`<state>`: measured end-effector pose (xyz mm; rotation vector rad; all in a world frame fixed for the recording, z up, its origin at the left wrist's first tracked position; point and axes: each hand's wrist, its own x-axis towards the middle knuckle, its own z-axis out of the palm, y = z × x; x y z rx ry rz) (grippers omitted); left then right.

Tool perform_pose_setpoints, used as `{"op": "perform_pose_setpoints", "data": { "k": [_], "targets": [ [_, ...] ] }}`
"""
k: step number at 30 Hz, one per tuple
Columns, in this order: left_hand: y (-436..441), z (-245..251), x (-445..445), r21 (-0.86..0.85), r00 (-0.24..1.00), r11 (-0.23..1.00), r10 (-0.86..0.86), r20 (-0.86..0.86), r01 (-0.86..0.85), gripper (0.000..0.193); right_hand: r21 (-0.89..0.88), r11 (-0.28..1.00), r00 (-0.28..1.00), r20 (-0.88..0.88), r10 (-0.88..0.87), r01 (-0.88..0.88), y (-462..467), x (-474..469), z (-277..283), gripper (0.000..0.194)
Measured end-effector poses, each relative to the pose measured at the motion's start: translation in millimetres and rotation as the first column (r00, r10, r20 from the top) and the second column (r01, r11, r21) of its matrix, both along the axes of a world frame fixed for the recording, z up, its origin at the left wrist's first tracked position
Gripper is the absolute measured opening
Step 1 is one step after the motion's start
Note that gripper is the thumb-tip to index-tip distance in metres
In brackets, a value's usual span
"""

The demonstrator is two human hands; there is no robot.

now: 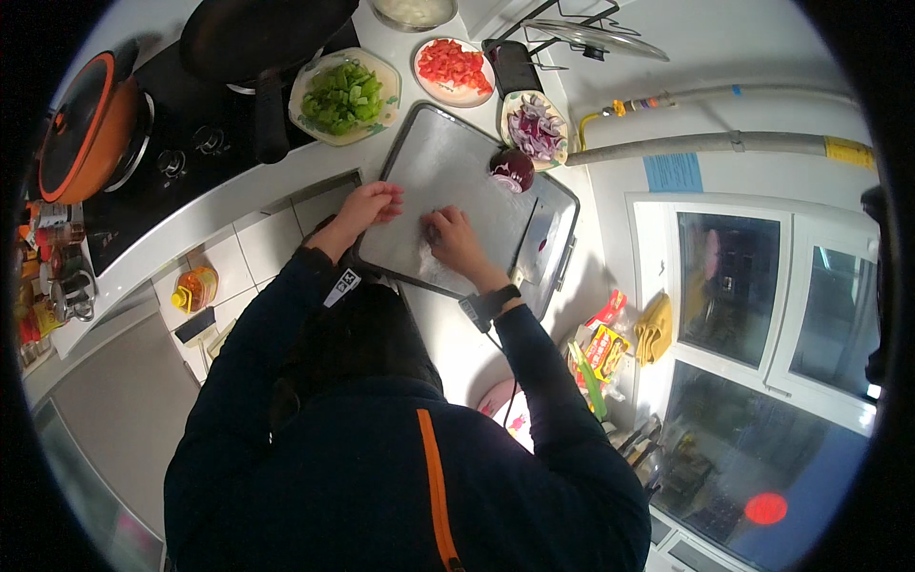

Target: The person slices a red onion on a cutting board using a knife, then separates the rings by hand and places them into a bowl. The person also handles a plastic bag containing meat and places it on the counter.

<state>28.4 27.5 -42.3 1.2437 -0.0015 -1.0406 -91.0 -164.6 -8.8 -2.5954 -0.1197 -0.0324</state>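
Observation:
My left hand [373, 207] hovers by the left edge of a metal cutting board [429, 157], fingers loosely curled and nothing seen in them. Over the lower middle of the board is my right hand [454, 242], its fingers bent down. A small dark patch shows beside those fingertips; whether they pinch something is unclear. A cut red onion [512, 170] rests near the board's upper right edge. To the right of my right hand lies a wide knife blade [547, 239] with a small purple scrap on it.
Beyond the board stand plates of chopped green vegetable [344, 99], diced tomato [452, 66] and sliced red onion [535, 129]. A black frying pan [264, 43] and an orange pot [93, 136] occupy the stove at left. Food packets [606, 350] lean by the window, right.

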Motion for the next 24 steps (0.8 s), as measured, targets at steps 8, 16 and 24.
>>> {"op": "perform_pose_setpoints", "data": {
  "k": [8,16,24],
  "targets": [
    [2.1,-13.9,-5.1,-0.097,0.992,0.995,0.051,0.117,-0.040,0.028,-0.177,0.984,0.955,-0.294,-0.023,-0.031,-0.1,-1.7,2.5,0.018],
    [-6.8,-20.6,-7.6,-0.055,0.968,0.995,0.097,0.231,-0.087,0.026,-0.253,0.959,0.961,-0.210,-0.181,0.126,7.9,-0.4,2.5,0.012],
    [-13.6,-39.7,-5.3,-0.058,0.975,0.994,0.105,0.195,-0.095,0.024,-0.117,0.872,0.880,0.067,-0.470,0.474,-115.5,54.4,47.4,0.016]
  ]
}}
